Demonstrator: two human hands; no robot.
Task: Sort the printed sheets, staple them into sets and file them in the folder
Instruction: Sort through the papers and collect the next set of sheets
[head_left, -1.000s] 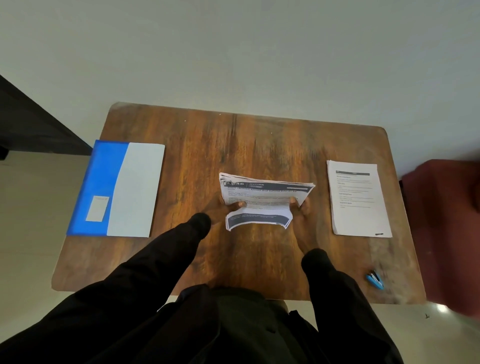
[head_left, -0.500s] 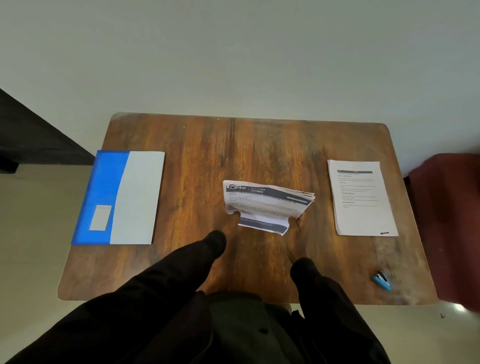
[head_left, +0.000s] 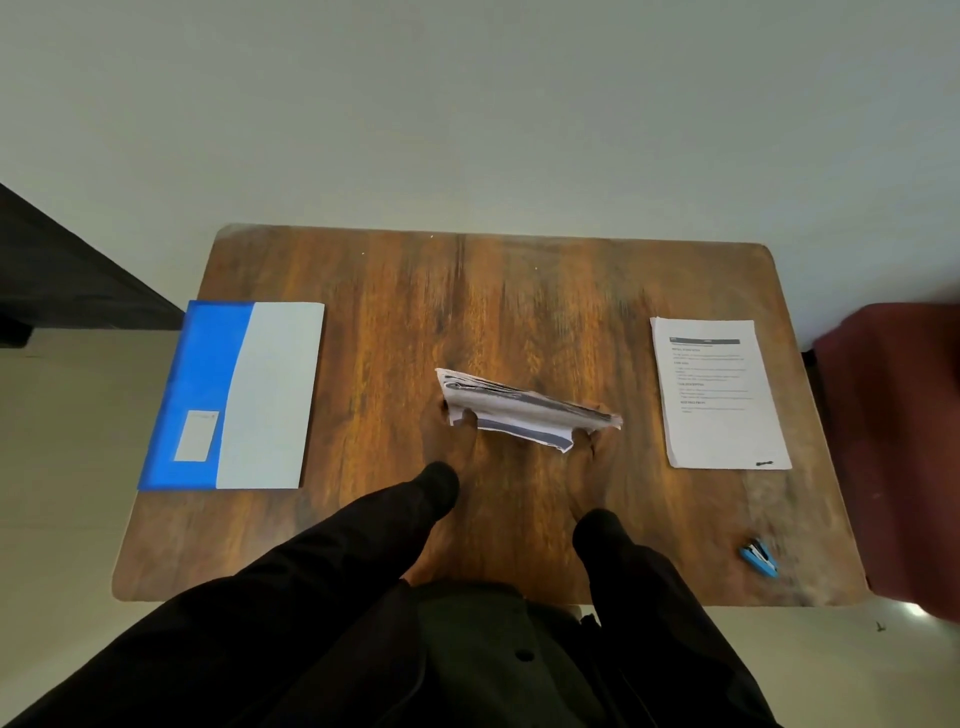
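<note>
Both hands hold a stack of printed sheets (head_left: 524, 410) above the middle of the wooden table (head_left: 519, 301). My left hand (head_left: 451, 434) grips its left edge and my right hand (head_left: 592, 457) grips its right edge. The stack is tipped nearly edge-on to the camera, its lower sheets curling toward me. Another set of printed sheets (head_left: 719, 395) lies flat on the right of the table. A blue and white folder (head_left: 234, 395) lies shut at the left edge. A small blue stapler (head_left: 759, 557) sits near the front right corner.
A dark red chair or cushion (head_left: 904, 457) stands close against the table's right side. A dark piece of furniture (head_left: 62, 280) is off to the left. The wall runs behind the table's far edge.
The held stack has tilted from facing me to nearly edge-on, its top edge tipping away. The camera view has shifted slightly; the folder, flat sheets and stapler stay where they were.
</note>
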